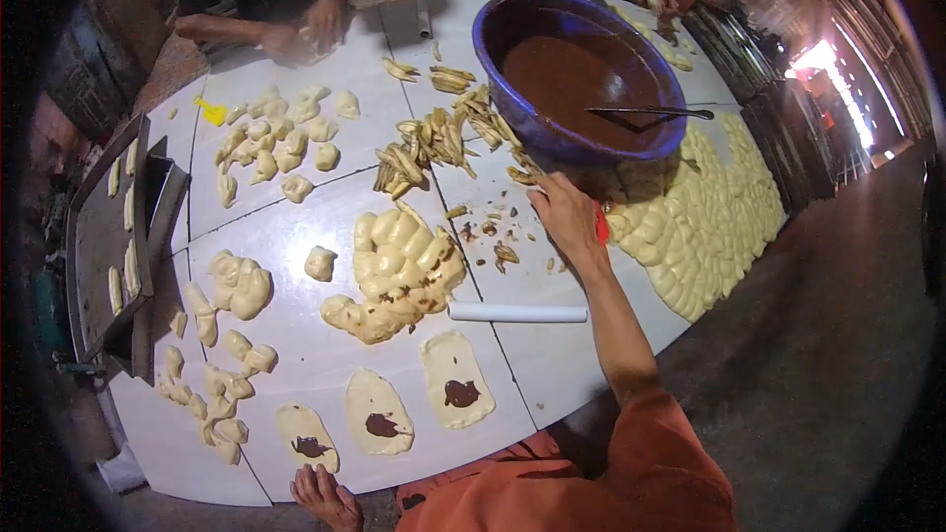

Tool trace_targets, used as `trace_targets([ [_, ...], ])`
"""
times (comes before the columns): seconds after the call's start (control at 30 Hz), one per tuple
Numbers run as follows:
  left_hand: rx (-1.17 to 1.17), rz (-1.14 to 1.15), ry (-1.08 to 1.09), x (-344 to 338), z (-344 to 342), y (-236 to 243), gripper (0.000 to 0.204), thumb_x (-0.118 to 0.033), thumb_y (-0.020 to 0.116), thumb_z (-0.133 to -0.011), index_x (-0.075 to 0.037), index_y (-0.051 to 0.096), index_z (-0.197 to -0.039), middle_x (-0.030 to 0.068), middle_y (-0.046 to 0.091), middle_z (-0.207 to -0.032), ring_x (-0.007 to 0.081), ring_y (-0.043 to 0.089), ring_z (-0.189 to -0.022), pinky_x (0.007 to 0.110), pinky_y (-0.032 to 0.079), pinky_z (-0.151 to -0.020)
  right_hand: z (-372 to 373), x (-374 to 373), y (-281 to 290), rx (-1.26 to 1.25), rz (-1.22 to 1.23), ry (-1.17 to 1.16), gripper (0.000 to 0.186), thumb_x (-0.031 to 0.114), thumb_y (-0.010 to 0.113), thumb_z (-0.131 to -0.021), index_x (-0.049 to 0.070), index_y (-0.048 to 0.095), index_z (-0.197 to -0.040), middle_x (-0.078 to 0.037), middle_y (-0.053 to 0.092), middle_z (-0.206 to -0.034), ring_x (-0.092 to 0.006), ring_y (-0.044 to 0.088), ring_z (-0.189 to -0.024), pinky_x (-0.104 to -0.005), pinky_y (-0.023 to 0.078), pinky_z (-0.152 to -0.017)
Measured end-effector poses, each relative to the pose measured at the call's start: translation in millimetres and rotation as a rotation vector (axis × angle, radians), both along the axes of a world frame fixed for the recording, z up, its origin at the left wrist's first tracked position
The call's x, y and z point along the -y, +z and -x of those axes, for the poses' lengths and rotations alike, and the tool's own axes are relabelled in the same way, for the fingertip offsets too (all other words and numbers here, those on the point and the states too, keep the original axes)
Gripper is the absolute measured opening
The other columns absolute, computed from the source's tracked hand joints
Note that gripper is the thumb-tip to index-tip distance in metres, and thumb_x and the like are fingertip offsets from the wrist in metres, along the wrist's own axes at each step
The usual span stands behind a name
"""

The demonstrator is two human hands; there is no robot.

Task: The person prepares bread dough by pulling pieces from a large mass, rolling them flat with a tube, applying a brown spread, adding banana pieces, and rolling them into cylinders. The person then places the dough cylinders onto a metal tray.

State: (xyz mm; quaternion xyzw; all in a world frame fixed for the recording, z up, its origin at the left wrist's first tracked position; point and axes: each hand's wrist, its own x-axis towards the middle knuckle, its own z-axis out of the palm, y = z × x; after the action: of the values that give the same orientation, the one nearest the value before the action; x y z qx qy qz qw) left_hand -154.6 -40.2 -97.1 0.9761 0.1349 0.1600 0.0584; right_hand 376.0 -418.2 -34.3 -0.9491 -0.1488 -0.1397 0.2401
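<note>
My left hand point(323, 496) rests at the near edge of the table, fingers stretched out and touching the lower end of a small flattened dough piece point(296, 424). Two more flattened pieces, a middle one point(372, 389) and a larger one point(453, 355), lie to its right, each with a dark brown dollop of filling. My right hand point(567, 215) reaches far forward beside the basin, fingers curled at the end of a banana strip point(521, 176). A pile of similar strips point(434, 143) spreads to its left. A red object point(601, 224) shows partly behind this hand.
A blue basin point(493, 79) of brown filling holds a spoon point(655, 112). A white rolling pin point(517, 312) lies mid-table. Dough lumps point(266, 143), a dough mound point(404, 266) and a dough sheet point(705, 227) surround it. Trays point(103, 236) stand left. Two people work opposite.
</note>
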Motion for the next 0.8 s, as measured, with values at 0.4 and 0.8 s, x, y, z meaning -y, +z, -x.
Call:
trace_targets([
  [0.4, -0.101, 0.028, 0.083, 20, -4, 18, 0.05, -0.023, 0.057, -0.101, -0.008, 0.052, -0.148, 0.019, 0.053, -0.149, 0.0406, 0.048, -0.139, 0.062, 0.035, -0.115, -92, -114, -13, -0.146, -0.091, 0.094, 0.045, 0.038, 0.079, -0.086, 0.001, 0.073, -0.111, -0.024, 0.073, -0.105, -0.0407, 0.071, -0.098, -0.0493, 0.055, -0.083],
  [0.8, -0.236, 0.047, 0.164, 14, 1, 4, 0.048, -0.02, 0.047, -0.101, -0.004, 0.049, -0.146, 0.022, 0.046, -0.153, 0.0424, 0.038, -0.146, 0.066, 0.024, -0.121, -94, -59, -22, -0.44, -0.538, 0.052, 0.031, 0.032, 0.065, -0.094, 0.002, 0.072, -0.086, 0.003, 0.056, -0.066, -0.0076, 0.047, -0.055, -0.0269, 0.039, -0.051],
])
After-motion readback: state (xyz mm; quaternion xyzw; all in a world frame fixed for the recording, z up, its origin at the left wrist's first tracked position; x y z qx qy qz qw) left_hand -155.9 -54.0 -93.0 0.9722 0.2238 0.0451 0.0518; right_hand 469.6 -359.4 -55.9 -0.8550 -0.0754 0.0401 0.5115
